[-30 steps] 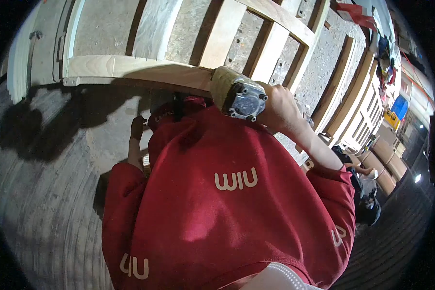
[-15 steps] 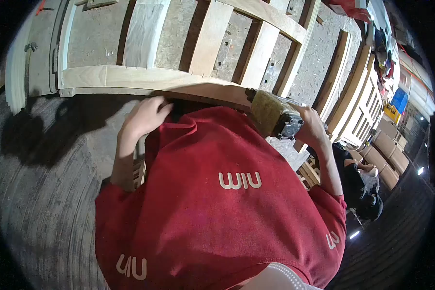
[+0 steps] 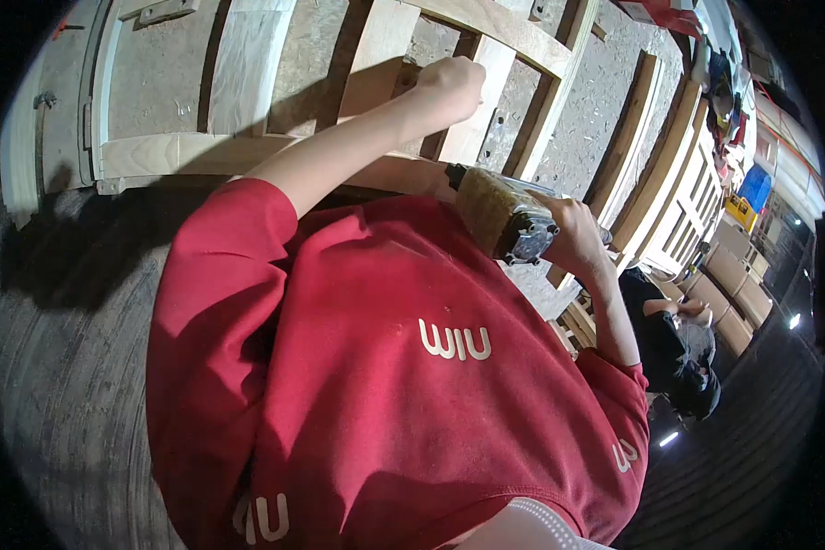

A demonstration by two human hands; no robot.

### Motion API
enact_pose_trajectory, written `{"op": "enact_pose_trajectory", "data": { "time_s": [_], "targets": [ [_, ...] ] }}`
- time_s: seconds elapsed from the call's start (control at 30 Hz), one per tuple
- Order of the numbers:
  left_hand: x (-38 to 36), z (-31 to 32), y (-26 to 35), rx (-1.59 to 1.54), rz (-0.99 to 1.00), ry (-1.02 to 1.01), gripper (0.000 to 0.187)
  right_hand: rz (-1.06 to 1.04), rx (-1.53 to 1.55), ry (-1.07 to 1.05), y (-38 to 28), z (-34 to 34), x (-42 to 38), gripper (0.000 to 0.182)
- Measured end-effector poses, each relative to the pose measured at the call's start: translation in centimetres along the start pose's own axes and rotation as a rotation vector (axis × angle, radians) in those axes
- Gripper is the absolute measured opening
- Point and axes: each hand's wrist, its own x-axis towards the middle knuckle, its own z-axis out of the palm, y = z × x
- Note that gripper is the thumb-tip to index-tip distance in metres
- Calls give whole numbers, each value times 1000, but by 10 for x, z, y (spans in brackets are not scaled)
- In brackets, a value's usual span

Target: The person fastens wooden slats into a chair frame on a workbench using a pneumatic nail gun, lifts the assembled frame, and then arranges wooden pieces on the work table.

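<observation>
My right hand (image 3: 573, 229) is closed round the grip of a worn, yellowish pneumatic nail gun (image 3: 502, 209). The gun's dark nose reaches toward the near rail (image 3: 376, 174) of a pale wooden slatted frame. Across the frame stretches my left arm, with my left hand (image 3: 451, 90) closed in a fist over a wooden slat (image 3: 490, 87). Its fingertips face away, so what they hold, if anything, is hidden. More slats (image 3: 247, 69) join the rails on the left.
Beneath the frame is a rough, stained workbench (image 3: 160, 73). Further right are loose wooden bars (image 3: 628, 133), another slatted frame (image 3: 674, 229), a yellow crate (image 3: 741, 213) and cardboard boxes (image 3: 717, 284). A person in dark clothes (image 3: 678, 353) is at the right.
My left hand has gone from the near edge, at the left of my body, forward and right over the slats, and has closed. The nail gun has shifted slightly left with my right hand.
</observation>
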Motion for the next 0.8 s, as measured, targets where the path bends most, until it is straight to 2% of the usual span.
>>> {"op": "enact_pose_trajectory", "data": {
  "time_s": [0.13,0.37,0.43,0.53,0.63,0.77,0.8],
  "targets": [
    [-8,-5,-2,-106,-20,76,36,-47,-14,-14,0,-2,5,51],
    [-2,0,-5,-28,1,48,30,-47,-23,-30,0,-2,8,50],
    [-2,5,-8,-72,29,130,38,-46,-6,-19,-1,-2,8,49],
    [-3,0,-4,-37,-7,59,29,-38,17,-22,-2,-3,10,46],
    [-5,-4,0,-29,-42,42,29,-30,23,-39,-3,-6,9,43],
    [-3,-2,-5,-28,-1,45,29,18,40,-75,5,-2,5,48],
    [-3,-2,-5,-33,-3,69,34,17,31,-71,8,-1,3,49]
  ]
}}
